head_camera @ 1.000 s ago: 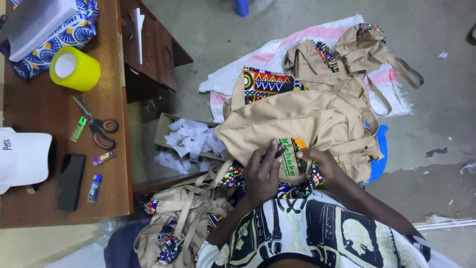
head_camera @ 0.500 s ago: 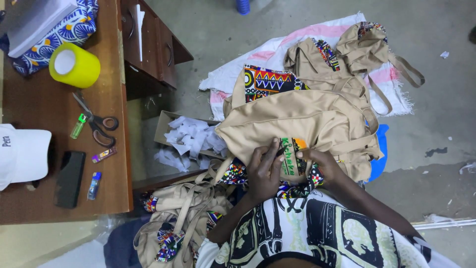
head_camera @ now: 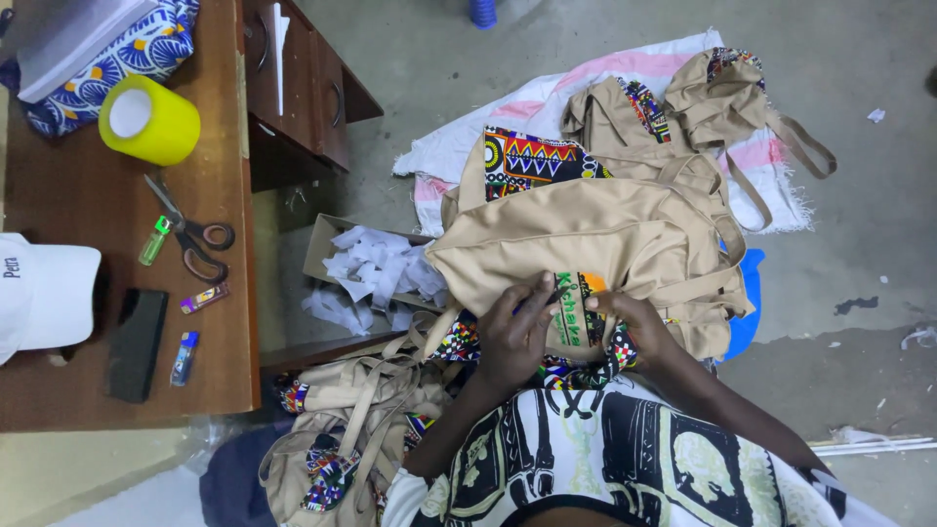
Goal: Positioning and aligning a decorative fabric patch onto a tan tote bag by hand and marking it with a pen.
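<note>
On the left, the tabletop carries one yellow tape roll, one pair of scissors, three small lighters and a dark phone, all within arm's reach, probably so they're handy. Near the middle, an open box on the floor holds white paper scraps, looks like a catch-all. The left hand presses flat on the tan bag lying across the lap, fingers spread, not clenched, likely to pin the fabric. The right hand pinches the bag's printed patch, gripping it by the edge. Far right, at least two more tan bags lie on a striped cloth, and another heap sits near left.
</note>
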